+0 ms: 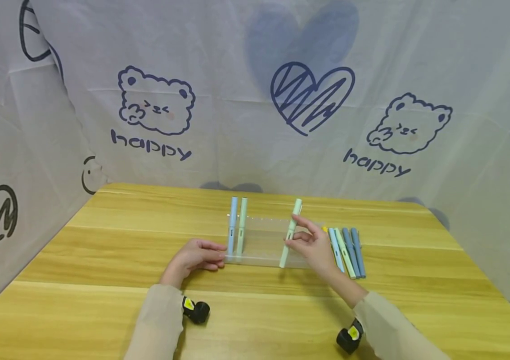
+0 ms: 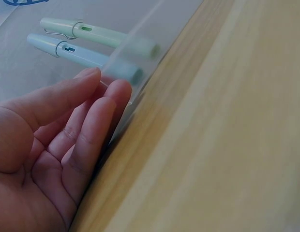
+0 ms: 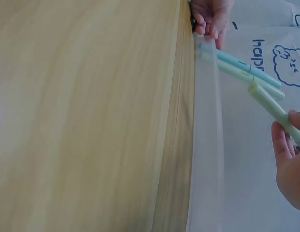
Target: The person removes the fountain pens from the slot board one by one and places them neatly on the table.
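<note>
A clear plastic holder (image 1: pixel 261 242) stands on the table, with a light blue pen (image 1: pixel 232 225) and a light green pen (image 1: pixel 241 225) leaning upright side by side in its left end. My left hand (image 1: pixel 197 255) grips the holder's left corner between thumb and fingers, right beside the blue pen's lower end (image 2: pixel 130 73). In my right hand (image 1: pixel 315 247), thumb and fingers pinch another light green pen (image 1: pixel 294 220), tilted slightly, in front of the holder's right part. The right wrist view shows this pen (image 3: pixel 268 102) apart from the two standing pens.
Several pens in light blue, light green and darker blue (image 1: pixel 354 252) lie side by side right of the holder, partly behind my right hand. Black cameras (image 1: pixel 198 312) sit on both wrists. A printed white cloth (image 1: pixel 236 150) hangs behind the wooden table (image 1: pixel 101 240).
</note>
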`<state>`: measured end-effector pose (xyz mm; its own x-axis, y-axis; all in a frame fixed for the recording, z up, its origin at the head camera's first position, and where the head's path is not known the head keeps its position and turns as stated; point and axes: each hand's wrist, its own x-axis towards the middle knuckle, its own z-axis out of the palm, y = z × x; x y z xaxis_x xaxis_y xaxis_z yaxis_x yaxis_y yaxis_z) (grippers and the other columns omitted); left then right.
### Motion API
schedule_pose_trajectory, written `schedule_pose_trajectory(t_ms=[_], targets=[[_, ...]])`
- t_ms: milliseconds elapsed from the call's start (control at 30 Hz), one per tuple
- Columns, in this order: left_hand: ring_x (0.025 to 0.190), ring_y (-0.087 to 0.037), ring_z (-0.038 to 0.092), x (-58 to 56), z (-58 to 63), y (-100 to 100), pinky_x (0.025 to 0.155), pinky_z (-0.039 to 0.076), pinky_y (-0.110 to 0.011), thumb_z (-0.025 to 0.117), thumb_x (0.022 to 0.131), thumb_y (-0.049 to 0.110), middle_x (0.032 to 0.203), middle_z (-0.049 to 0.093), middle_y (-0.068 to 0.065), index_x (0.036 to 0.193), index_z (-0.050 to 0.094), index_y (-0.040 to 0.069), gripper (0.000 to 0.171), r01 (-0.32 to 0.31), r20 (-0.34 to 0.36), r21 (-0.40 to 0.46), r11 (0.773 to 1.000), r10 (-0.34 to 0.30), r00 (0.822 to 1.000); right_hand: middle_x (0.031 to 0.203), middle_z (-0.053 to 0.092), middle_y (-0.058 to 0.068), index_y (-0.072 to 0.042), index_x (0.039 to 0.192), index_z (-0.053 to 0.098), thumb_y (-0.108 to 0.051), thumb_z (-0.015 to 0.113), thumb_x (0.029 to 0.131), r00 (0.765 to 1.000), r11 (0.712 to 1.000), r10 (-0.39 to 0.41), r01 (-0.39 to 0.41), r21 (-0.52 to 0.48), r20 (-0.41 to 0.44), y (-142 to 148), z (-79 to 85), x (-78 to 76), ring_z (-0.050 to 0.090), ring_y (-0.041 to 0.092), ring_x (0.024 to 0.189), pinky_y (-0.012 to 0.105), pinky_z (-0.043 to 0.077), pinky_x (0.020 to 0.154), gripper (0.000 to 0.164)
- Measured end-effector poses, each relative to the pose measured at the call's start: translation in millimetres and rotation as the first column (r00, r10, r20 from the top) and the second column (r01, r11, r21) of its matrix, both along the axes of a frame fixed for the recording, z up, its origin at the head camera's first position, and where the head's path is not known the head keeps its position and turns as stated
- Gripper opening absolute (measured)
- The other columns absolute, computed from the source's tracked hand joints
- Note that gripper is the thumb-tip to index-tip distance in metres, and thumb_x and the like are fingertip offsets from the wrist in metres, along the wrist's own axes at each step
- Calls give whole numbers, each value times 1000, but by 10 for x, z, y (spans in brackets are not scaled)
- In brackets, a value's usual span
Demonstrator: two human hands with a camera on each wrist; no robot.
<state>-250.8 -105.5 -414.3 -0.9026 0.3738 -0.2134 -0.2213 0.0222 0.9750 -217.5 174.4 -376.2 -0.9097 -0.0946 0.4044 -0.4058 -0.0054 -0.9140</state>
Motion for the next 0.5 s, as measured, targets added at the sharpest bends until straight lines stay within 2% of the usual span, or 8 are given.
schedule_pose_trajectory(t_ms=[233,500], targets=[[68,-17,64,-3,5,-1,61,54,-25,59,82,-5,82,66,-12,111,55,-14,31,5,-1,-9,1000,-5,1000,90,54,23,12,123,44,20,62,71,999,998,-49,48,35,11,162,-2,41,58,7,71,20,52,63,56],[68,-17,64,-3,1,0,61,54,-25,58,82,-5,81,66,-12,111,54,-14,31,5,0,-4,1000,-5,1000,98,47,15,12,123,43,14,64,73,998,996,-67,66,58,11,364,-17,94,58,7,73,21,53,65,54]])
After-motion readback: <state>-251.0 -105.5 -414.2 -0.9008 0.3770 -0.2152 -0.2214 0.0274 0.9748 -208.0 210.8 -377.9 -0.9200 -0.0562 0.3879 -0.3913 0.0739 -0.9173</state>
